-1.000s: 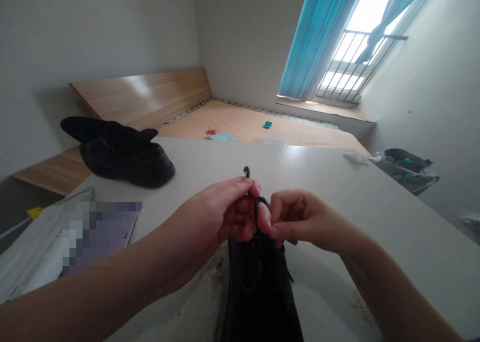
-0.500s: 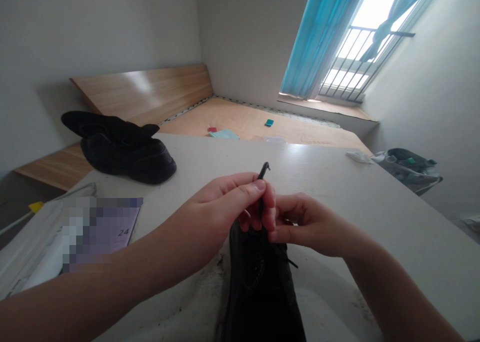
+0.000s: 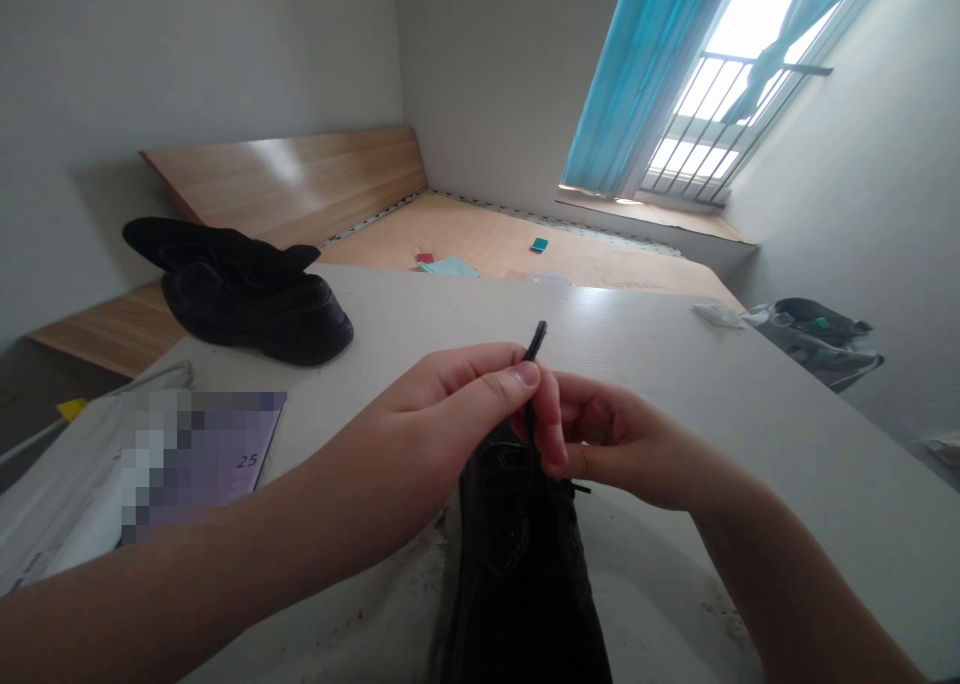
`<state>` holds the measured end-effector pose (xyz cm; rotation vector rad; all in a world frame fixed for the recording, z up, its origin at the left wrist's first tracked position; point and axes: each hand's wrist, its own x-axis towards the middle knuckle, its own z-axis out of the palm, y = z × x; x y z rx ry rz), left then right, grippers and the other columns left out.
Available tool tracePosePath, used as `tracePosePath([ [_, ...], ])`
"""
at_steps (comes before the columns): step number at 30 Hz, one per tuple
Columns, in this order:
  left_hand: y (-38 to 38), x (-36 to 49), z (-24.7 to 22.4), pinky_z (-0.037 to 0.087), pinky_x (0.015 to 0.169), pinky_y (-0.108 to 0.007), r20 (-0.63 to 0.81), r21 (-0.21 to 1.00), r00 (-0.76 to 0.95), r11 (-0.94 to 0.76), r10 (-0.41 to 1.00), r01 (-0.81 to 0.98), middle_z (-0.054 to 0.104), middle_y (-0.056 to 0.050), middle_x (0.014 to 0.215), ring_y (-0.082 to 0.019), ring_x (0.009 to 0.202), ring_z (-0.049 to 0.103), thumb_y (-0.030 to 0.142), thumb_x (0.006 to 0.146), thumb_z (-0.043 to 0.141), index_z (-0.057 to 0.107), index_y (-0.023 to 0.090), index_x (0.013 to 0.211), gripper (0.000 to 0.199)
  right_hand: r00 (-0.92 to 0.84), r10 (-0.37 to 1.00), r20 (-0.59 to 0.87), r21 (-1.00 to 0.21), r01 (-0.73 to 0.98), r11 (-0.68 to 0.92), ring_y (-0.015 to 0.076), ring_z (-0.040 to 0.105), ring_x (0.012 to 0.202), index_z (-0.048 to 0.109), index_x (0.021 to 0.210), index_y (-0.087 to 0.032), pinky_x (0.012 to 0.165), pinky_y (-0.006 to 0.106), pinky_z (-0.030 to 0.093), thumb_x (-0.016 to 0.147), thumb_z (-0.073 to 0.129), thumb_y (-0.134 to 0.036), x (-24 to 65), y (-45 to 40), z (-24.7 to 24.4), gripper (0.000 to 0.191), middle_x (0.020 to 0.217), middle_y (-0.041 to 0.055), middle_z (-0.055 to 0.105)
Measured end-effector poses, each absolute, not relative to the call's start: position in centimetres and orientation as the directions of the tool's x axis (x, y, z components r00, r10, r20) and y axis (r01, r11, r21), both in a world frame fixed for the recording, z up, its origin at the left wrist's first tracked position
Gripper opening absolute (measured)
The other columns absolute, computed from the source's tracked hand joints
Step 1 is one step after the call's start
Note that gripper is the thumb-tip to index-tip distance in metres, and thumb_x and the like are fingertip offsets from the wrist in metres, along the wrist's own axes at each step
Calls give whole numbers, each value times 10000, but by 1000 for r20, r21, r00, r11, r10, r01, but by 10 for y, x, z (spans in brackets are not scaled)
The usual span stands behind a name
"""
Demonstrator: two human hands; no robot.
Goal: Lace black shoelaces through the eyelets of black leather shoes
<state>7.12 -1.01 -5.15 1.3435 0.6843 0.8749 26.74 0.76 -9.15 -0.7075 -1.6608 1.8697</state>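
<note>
A black lace-up shoe (image 3: 525, 584) stands on the white table at the bottom centre. Above its lacing, my left hand (image 3: 480, 404) pinches a black shoelace (image 3: 536, 339) between thumb and fingers, and the lace's end sticks up past the thumb. My right hand (image 3: 607, 444) is closed beside the left fingertips, at the right side of the lacing. Whatever its fingertips grip is hidden behind the left fingers. A short dark lace end pokes out just below the right hand.
Another black shoe (image 3: 255, 304) stands at the table's (image 3: 375, 314) back left. A phone with a lilac screen (image 3: 225, 464) lies at the left. A white crumpled piece (image 3: 716, 313) rests at the far right edge, near a bag (image 3: 825, 339).
The upright lace end now leans right and looks straighter. My left fingers have shifted slightly right, and the short lace end below my right hand sits higher.
</note>
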Motion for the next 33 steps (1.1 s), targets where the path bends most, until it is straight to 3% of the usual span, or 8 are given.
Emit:
tracePosePath([
  [5, -9, 70, -52, 441, 766, -235, 51, 998, 493, -23, 869, -63, 611, 21, 686, -139, 756, 577, 246, 944, 464, 615, 195, 660, 325, -662, 740, -120, -993, 84, -86, 72, 427, 635, 561, 754, -140, 565, 203, 344, 822, 752, -392, 276, 11, -87, 324, 703, -31, 515],
  [11, -8, 70, -54, 454, 777, -239, 54, 998, 486, -30, 873, -57, 671, 23, 710, -147, 770, 611, 245, 946, 473, 648, 210, 693, 310, -770, 626, -121, -988, 36, -147, 90, 503, 637, 645, 805, -122, 576, 217, 410, 814, 755, -405, 284, 9, -78, 303, 730, 17, 595],
  [13, -10, 70, -55, 459, 776, -245, 53, 998, 487, -33, 872, -49, 674, 18, 709, -155, 777, 614, 253, 935, 488, 662, 214, 683, 309, -736, 666, -122, -991, 59, -117, 80, 481, 610, 640, 762, -124, 555, 208, 391, 804, 767, -363, 280, 8, -80, 274, 695, 5, 582],
  [17, -16, 71, -53, 438, 645, -246, 23, 1000, 482, -24, 876, -4, 616, 27, 646, -156, 691, 574, 318, 907, 523, 668, 237, 669, 290, -605, 795, -45, -997, 78, 2, 69, 411, 592, 590, 718, -147, 520, 189, 318, 766, 801, -321, 268, 7, -89, 278, 654, -37, 517],
  [21, -19, 69, -49, 414, 597, -257, 15, 988, 498, -89, 867, 124, 642, 9, 711, -189, 758, 601, 378, 909, 504, 668, 237, 711, 293, -623, 781, 42, -995, 45, 90, 92, 470, 658, 651, 795, -163, 580, 202, 368, 868, 705, -316, 263, 6, -89, 178, 725, -13, 584],
  [25, -18, 66, -48, 444, 720, -245, 83, 955, 518, -216, 852, 202, 677, 26, 766, -172, 797, 627, 350, 936, 473, 656, 233, 709, 314, -655, 755, 31, -999, -47, 0, 88, 499, 675, 679, 803, -169, 631, 198, 405, 916, 648, -316, 267, 5, -86, 189, 738, -10, 613],
  [29, -18, 66, -49, 443, 750, -217, 147, 941, 473, -270, 869, 204, 694, 45, 764, -165, 817, 635, 317, 930, 505, 655, 241, 684, 298, -632, 775, 7, -978, -167, -127, 85, 507, 661, 693, 916, -172, 604, 188, 407, 832, 744, -323, 273, 5, -87, 181, 765, -9, 621],
  [33, -17, 66, -47, 440, 751, -236, 185, 914, 433, -316, 882, 255, 680, 24, 739, -186, 809, 611, 314, 920, 515, 656, 239, 655, 309, -620, 785, 16, -981, -161, -107, 95, 531, 640, 670, 783, -152, 576, 202, 421, 915, 634, -441, 275, 9, -89, 320, 747, 19, 634],
])
